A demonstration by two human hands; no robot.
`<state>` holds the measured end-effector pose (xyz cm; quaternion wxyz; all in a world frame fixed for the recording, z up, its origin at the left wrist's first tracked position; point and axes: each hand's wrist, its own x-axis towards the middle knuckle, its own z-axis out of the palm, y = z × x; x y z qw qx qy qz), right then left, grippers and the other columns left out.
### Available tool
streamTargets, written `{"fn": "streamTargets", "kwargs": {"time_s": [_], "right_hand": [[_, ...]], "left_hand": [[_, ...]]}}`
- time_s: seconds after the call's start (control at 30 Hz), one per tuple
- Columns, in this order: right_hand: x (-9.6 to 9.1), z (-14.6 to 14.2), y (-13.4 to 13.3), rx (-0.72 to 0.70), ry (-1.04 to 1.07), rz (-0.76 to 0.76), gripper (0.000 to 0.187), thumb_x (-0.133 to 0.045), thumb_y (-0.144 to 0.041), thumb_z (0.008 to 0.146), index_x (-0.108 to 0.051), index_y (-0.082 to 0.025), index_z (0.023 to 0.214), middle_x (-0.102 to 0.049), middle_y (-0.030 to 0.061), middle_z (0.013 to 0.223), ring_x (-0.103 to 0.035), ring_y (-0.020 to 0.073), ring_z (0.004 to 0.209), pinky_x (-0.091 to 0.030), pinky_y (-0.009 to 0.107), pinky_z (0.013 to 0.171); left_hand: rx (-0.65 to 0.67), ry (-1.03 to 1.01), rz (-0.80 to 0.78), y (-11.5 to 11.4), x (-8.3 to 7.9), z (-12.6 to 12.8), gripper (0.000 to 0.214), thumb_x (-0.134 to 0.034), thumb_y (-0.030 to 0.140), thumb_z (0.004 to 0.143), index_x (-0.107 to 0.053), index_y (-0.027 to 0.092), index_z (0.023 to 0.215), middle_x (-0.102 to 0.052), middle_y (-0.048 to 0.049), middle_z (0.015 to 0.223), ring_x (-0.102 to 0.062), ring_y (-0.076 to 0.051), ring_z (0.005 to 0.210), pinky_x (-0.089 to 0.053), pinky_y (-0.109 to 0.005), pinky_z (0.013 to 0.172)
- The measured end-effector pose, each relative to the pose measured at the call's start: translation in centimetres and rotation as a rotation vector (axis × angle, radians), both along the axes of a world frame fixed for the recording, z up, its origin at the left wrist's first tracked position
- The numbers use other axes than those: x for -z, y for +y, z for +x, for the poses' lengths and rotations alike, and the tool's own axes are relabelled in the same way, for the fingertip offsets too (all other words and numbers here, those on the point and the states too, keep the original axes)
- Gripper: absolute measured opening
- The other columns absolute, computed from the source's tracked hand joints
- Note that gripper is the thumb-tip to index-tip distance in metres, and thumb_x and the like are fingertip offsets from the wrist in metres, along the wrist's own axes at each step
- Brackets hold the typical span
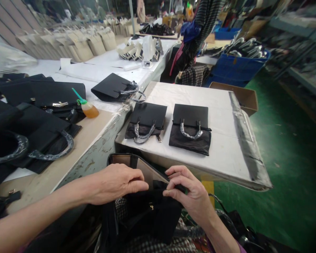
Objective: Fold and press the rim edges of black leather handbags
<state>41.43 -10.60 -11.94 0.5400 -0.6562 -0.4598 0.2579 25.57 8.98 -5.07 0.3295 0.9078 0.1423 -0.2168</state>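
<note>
A black handbag (158, 221) rests low in front of me, its mouth spread to show a beige-brown inner side and a small gold fitting on the near panel. My left hand (121, 182) lies across the bag's left part, with curled fingers and thumb closed at the opening's edge. On the right, my right hand (189, 193) pinches the top edge between thumb and fingers. The lower part of the bag sits in shadow over checked cloth (137, 244). Beyond it, two black bags with wrapped handles, a left one (150, 114) and a right one (191, 114), lie flat on a white-covered table (221, 105).
Several black bags (42, 123) crowd the left bench, beside a bottle of amber liquid (90, 110) with a green nozzle. Another black bag (110, 88) lies behind. Cream bags (81, 45) stand in rows farther back. A cardboard box (244, 96) and blue bin (234, 68) are right.
</note>
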Motion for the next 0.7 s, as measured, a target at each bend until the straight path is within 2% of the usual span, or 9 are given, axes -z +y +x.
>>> {"fn": "streamTargets", "kwargs": {"time_s": [0.07,0.13,0.2,0.33,0.43,0.53,0.6,0.7], "right_hand": [[0.0,0.0,0.0,0.032,0.042,-0.057,0.013,-0.079,-0.024,0.077,-0.070,-0.021,0.069,-0.067,0.0060,0.112,-0.064,0.0231,0.103,-0.049,0.032,0.092],[0.0,-0.2,0.0,0.071,0.096,-0.118,0.013,-0.078,-0.023,0.078,-0.069,-0.021,0.069,-0.070,0.0047,0.112,-0.065,0.0230,0.104,-0.048,0.032,0.094],[0.1,-0.6,0.0,0.120,0.148,-0.165,0.013,-0.077,-0.023,0.078,-0.069,-0.022,0.068,-0.074,0.0024,0.105,-0.068,0.0219,0.099,-0.048,0.030,0.093],[0.5,-1.2,0.0,0.214,0.230,-0.202,0.012,-0.077,-0.028,0.077,-0.069,-0.022,0.069,-0.077,0.0001,0.099,-0.071,0.0207,0.091,-0.051,0.027,0.088],[0.6,-1.4,0.0,0.228,0.238,-0.180,0.011,-0.077,-0.029,0.077,-0.071,-0.023,0.071,-0.078,0.0005,0.099,-0.072,0.0212,0.092,-0.053,0.026,0.087],[0.7,-1.5,0.0,0.232,0.215,-0.155,0.011,-0.077,-0.028,0.077,-0.070,-0.022,0.069,-0.079,0.0008,0.096,-0.073,0.0209,0.087,-0.055,0.027,0.084],[0.8,-1.5,0.0,0.249,0.187,-0.149,0.012,-0.076,-0.029,0.077,-0.070,-0.022,0.069,-0.079,0.0010,0.094,-0.073,0.0206,0.085,-0.056,0.027,0.083],[1.3,-1.8,0.0,0.292,0.185,-0.136,0.014,-0.076,-0.031,0.079,-0.068,-0.022,0.072,-0.079,0.0016,0.091,-0.074,0.0199,0.082,-0.057,0.027,0.081]], "left_hand": [[-0.035,-0.038,-0.112,0.3,-0.1,-0.3,0.028,-0.059,0.051,0.090,-0.070,0.026,0.092,-0.069,0.0042,0.078,-0.062,-0.015,0.069,-0.037,-0.021,0.060],[-0.063,-0.092,-0.099,0.6,0.4,-0.4,0.019,-0.067,0.042,0.086,-0.070,0.023,0.085,-0.066,0.0051,0.076,-0.060,-0.013,0.070,-0.036,-0.020,0.061],[-0.036,-0.160,-0.048,0.9,1.0,-0.2,0.016,-0.065,0.033,0.089,-0.068,0.021,0.080,-0.066,0.0041,0.078,-0.059,-0.013,0.074,-0.037,-0.020,0.066],[0.064,-0.301,0.059,1.9,1.8,0.3,0.017,-0.054,0.026,0.096,-0.068,0.021,0.087,-0.064,-0.0004,0.091,-0.059,-0.015,0.087,-0.041,-0.023,0.079],[0.075,-0.412,0.117,2.8,2.3,0.8,0.017,-0.056,0.022,0.094,-0.068,0.020,0.083,-0.062,-0.0046,0.114,-0.053,-0.021,0.113,-0.037,-0.030,0.099],[0.068,-0.424,0.013,3.6,2.9,1.2,0.014,-0.058,0.022,0.093,-0.067,0.020,0.083,-0.053,-0.0046,0.141,-0.043,-0.023,0.132,-0.029,-0.034,0.111],[0.041,-0.388,-0.079,4.0,3.2,1.5,0.013,-0.060,0.024,0.092,-0.066,0.020,0.082,-0.059,-0.0049,0.136,-0.051,-0.022,0.126,-0.034,-0.033,0.107],[-0.039,-0.369,-0.168,4.1,3.3,1.7,0.015,-0.065,0.025,0.088,-0.066,0.018,0.075,-0.071,-0.0041,0.115,-0.063,-0.019,0.105,-0.042,-0.030,0.096]]}}
